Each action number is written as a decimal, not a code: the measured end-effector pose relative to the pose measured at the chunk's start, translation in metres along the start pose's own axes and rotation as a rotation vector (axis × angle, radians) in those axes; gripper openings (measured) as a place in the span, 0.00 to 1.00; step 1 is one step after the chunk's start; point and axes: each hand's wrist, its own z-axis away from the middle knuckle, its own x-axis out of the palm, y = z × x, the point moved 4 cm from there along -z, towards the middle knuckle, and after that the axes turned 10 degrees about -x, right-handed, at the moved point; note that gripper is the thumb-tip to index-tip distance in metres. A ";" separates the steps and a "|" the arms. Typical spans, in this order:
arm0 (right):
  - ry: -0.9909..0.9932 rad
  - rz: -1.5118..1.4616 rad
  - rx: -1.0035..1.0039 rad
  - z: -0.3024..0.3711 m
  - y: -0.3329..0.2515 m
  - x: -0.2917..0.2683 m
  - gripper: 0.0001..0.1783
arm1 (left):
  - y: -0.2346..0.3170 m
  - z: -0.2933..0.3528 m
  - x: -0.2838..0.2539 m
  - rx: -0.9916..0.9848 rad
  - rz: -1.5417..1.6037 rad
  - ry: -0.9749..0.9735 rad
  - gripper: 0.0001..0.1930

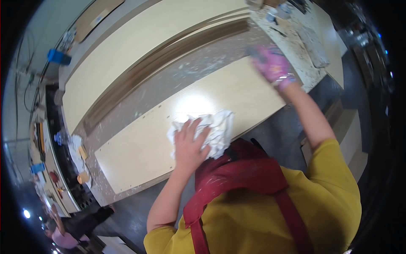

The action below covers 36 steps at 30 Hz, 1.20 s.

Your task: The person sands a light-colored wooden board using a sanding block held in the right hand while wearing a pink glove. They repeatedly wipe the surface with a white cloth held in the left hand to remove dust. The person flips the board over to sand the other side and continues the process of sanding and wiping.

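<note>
A long pale wooden board (144,148) lies slantwise across the worktable in front of me, with small dark holes along its edges. My left hand (189,146) is bare and rests on a crumpled white cloth (220,131) near the board's middle. Its fingers are spread over the cloth, pressing it to the surface. At the board's far right end is my right hand (272,65), in a pink patterned glove with grey fingertips. Motion smears those fingers, so their grip cannot be made out.
Behind the board lie stacked pale panels (127,70) on the scuffed worktable (177,70). A dirty side surface (296,46) at the far right carries tools and a bottle. At left stand a blue container (59,57) and a cluttered bench (53,169). Another person (72,233) is at lower left.
</note>
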 end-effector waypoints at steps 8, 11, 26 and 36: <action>-0.327 -0.004 -0.469 -0.004 -0.320 0.116 0.30 | -0.019 0.007 0.005 0.081 0.115 -0.063 0.22; -0.388 -0.167 -0.648 -0.005 -0.319 0.118 0.32 | -0.042 0.034 -0.029 0.157 0.143 -0.034 0.21; -0.488 -0.205 -0.947 0.004 -0.615 0.264 0.30 | -0.115 0.106 -0.064 0.057 0.280 0.184 0.17; -0.519 -0.190 -0.898 -0.002 -0.602 0.253 0.26 | -0.116 0.104 -0.061 0.073 0.348 0.017 0.25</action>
